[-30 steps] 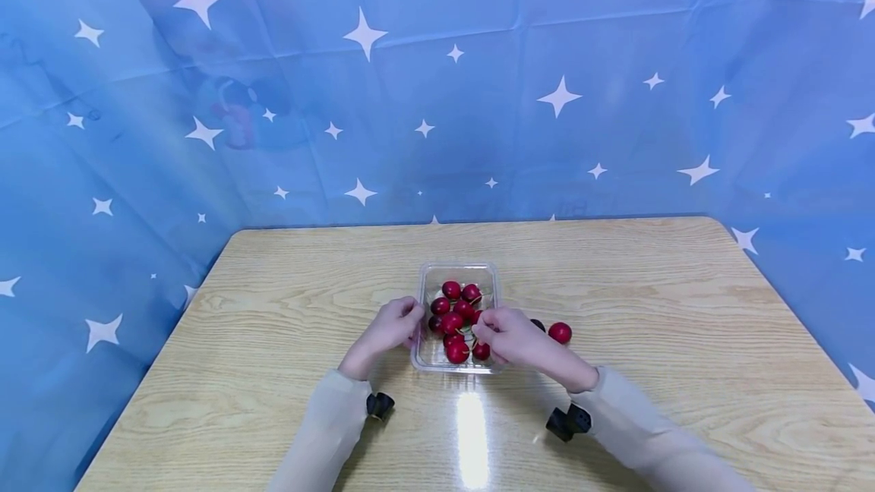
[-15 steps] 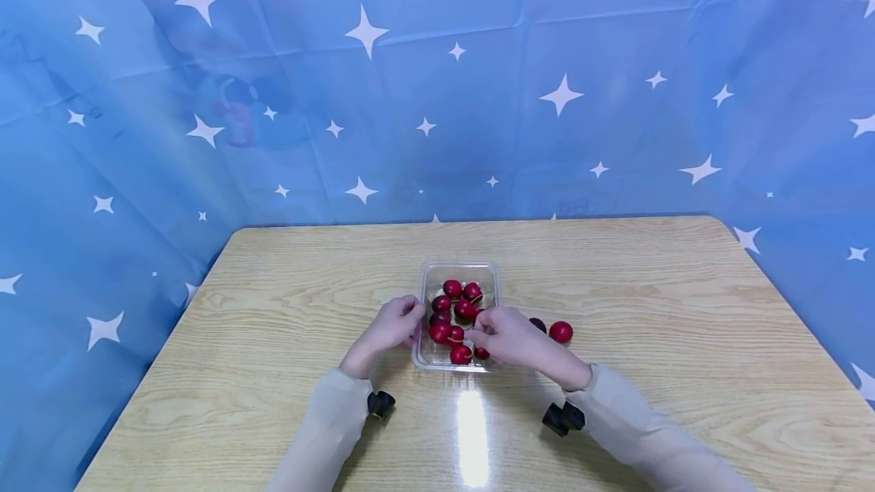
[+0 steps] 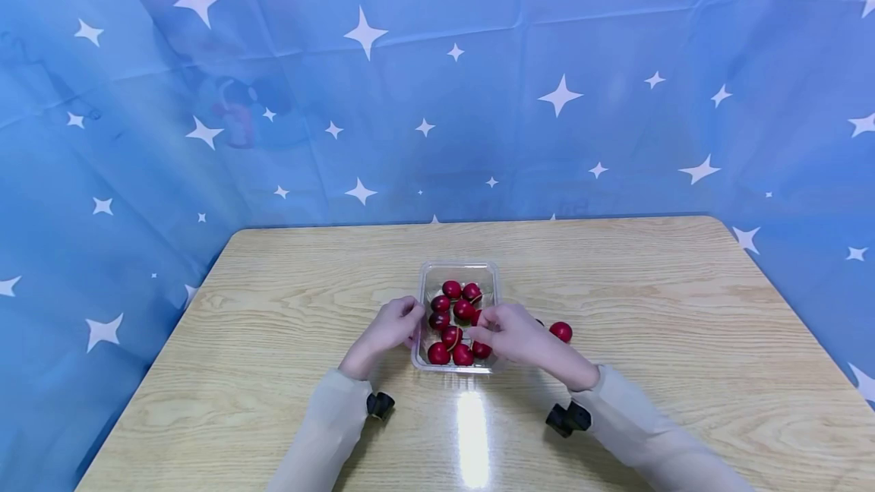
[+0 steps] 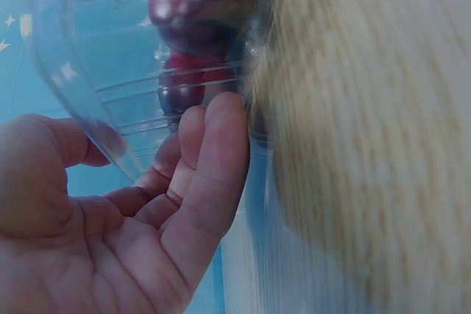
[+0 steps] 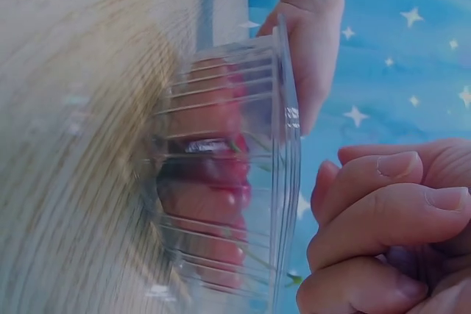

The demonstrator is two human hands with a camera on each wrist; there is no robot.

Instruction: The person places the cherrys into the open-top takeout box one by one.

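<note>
A clear plastic container (image 3: 495, 279) sits on the table, with several dark red cherries (image 3: 452, 337) inside, some with green stems. My left hand (image 3: 393, 327) holds its left wall: in the left wrist view the thumb is at the rim and the fingers (image 4: 213, 159) lie against the outside. My right hand (image 3: 513, 336) is over the container's right side, hiding part of the rim and some fruit. In the head view its thumb and index finger are parted. In the right wrist view its bent fingers (image 5: 368, 237) are beside the rim, with no cherry visible between them.
Right of the container, a loose red cherry (image 3: 561, 332) lies on the wooden table (image 3: 307, 272), with a darker one mostly hidden behind the right hand. Each wrist carries a small black camera (image 3: 380, 405). A blue star-patterned cloth (image 3: 437, 82) hangs behind the table.
Cherries in the container's front left have shifted; one now lies in the front left corner. My right thumb and index finger have parted. The left hand stays in place.
</note>
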